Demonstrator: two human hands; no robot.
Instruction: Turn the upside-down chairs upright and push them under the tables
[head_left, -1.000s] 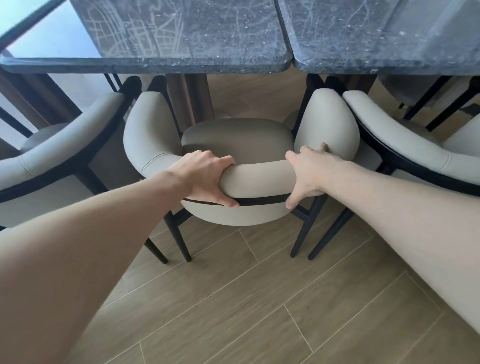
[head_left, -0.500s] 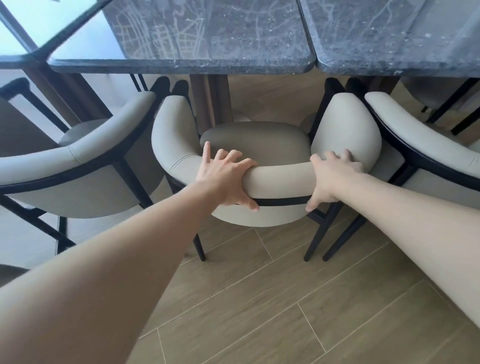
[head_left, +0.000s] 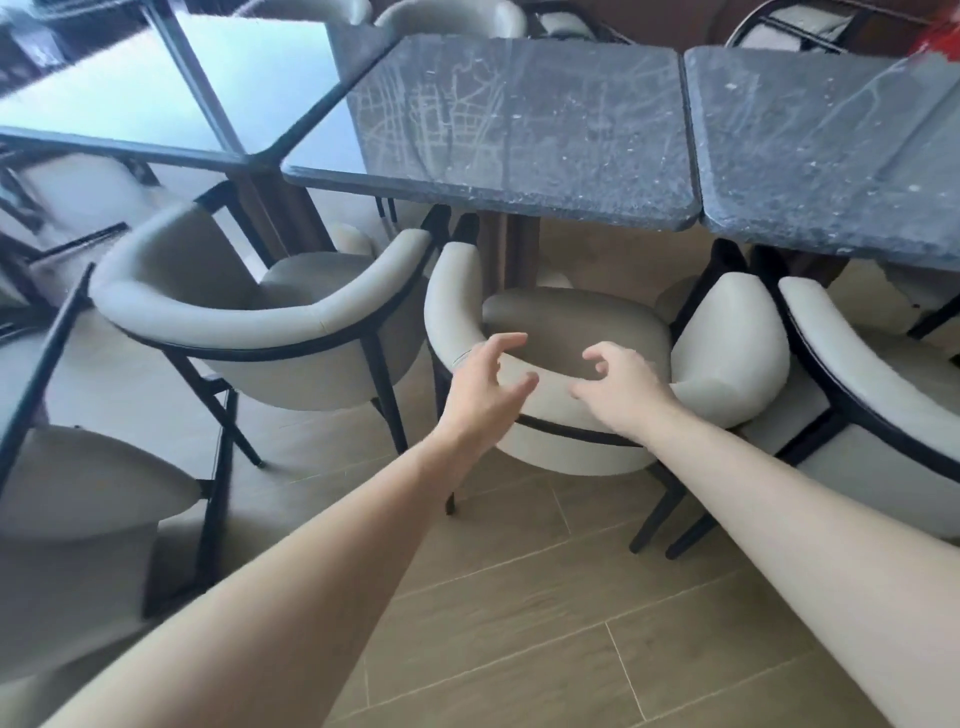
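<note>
Chair (head_left: 566, 332) upright, open front facing table (head_left: 519, 130), curved back nearest. Left hand (head_left: 483, 387) and right hand (head_left: 618, 387) just over backrest, fingers loosely curled, gripping nothing.

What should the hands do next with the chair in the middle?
Probably pull back and turn to another chair. Both the left hand and the right hand hold nothing, and the middle chair stands upright with its seat under the dark table.

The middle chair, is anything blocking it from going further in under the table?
The table's pedestal leg stands just beyond the middle chair seat's front edge, so it looks about as far in as it goes. Its armrest tips already sit under the dark tabletop. Both hands are off it.
</note>
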